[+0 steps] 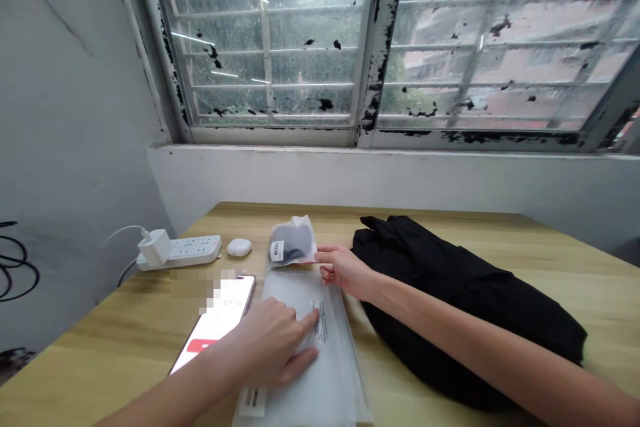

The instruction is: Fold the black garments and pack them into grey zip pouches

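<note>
A stack of frosted plastic bags lies lengthwise on the table, with small print and a white label on it. My left hand rests on this stack, index finger and thumb stretched apart, the fingertip on the print. Just beyond the bags' far end is a small translucent packet with something dark inside and a barcode label. My right hand reaches in from the right, its extended fingertips at the packet's lower right corner and its lower fingers curled over the bags' edge. Whether it grips the corner is unclear.
A lit phone lies left of the bags, partly behind my left forearm. Farther back are a white earbud case and a power strip with a charger plugged in. Black fabric is heaped on the right, under my right forearm.
</note>
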Demonstrator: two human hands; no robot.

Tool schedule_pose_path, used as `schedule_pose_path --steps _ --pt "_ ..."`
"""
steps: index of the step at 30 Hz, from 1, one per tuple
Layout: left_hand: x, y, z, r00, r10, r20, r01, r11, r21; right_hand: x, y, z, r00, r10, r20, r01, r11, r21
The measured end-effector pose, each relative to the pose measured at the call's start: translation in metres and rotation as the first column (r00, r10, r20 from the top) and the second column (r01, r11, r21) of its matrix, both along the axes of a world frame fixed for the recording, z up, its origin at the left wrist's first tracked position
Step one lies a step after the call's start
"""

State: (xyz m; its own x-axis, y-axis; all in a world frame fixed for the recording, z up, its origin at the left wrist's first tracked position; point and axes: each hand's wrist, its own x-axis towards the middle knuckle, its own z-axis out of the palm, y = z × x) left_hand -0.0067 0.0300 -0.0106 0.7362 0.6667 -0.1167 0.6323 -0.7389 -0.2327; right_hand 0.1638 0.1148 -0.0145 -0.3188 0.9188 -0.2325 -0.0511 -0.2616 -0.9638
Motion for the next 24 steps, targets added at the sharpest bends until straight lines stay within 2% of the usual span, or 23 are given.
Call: schedule_pose_path --steps 5,9,10,11,13,15,16,17,18,20,21,23,24 --pt "0.0 0.0 0.001 1.0 0.007 0.022 -0.008 1.0 0.01 0.009 -0.004 -0.003 0.993 0.011 0.118 -0.024 0.994 0.11" --pt "0.002 -0.002 0.007 0.999 0.039 -0.014 -0.039 0.999 -0.036 0.034 -0.031 -0.007 0.976 -0.041 0.212 -0.009 0.973 0.231" --pt "0.002 -0.002 0.008 0.999 0.043 -0.013 -0.044 0.998 -0.044 0.043 -0.04 -0.008 0.968 -0.069 0.242 -0.006 0.955 0.296" --pt "0.002 -0.002 0.008 0.999 0.047 -0.005 -0.047 0.998 -0.048 0.053 -0.05 -0.008 0.936 -0.124 0.33 -0.052 0.877 0.477" --pt "0.001 -0.002 0.007 0.998 0.052 0.019 -0.051 0.998 -0.048 0.076 -0.066 -0.008 0.836 -0.299 0.461 -0.184 0.638 0.748" --pt "0.0 -0.001 0.006 0.997 0.063 0.033 -0.061 0.997 -0.052 0.099 -0.077 -0.006 0.693 -0.531 0.487 -0.296 0.406 0.864" --pt "0.0 -0.001 0.007 0.997 0.069 0.031 -0.067 0.996 -0.058 0.11 -0.08 -0.006 0.602 -0.645 0.471 -0.336 0.331 0.882" --pt "0.0 -0.001 0.007 0.997 0.076 0.025 -0.074 0.995 -0.065 0.121 -0.082 -0.006 0.503 -0.737 0.451 -0.363 0.294 0.884" --pt "0.0 -0.001 0.008 0.996 0.083 0.017 -0.082 0.994 -0.069 0.131 -0.081 -0.007 0.392 -0.808 0.44 -0.369 0.3 0.88" --pt "0.0 -0.001 0.009 0.996 0.09 0.009 -0.089 0.994 -0.061 0.147 -0.077 -0.01 0.174 -0.865 0.471 -0.34 0.396 0.853" --pt "0.0 -0.001 0.01 0.996 0.089 0.011 -0.088 0.995 -0.053 0.154 -0.073 -0.012 0.109 -0.853 0.51 -0.329 0.453 0.829" --pt "0.0 -0.001 0.01 0.996 0.084 0.016 -0.083 0.996 -0.043 0.165 -0.066 -0.014 0.089 -0.808 0.582 -0.326 0.529 0.784" --pt "0.0 0.0 0.01 0.997 0.081 0.016 -0.08 0.996 -0.043 0.169 -0.064 -0.014 0.122 -0.795 0.594 -0.322 0.535 0.781"
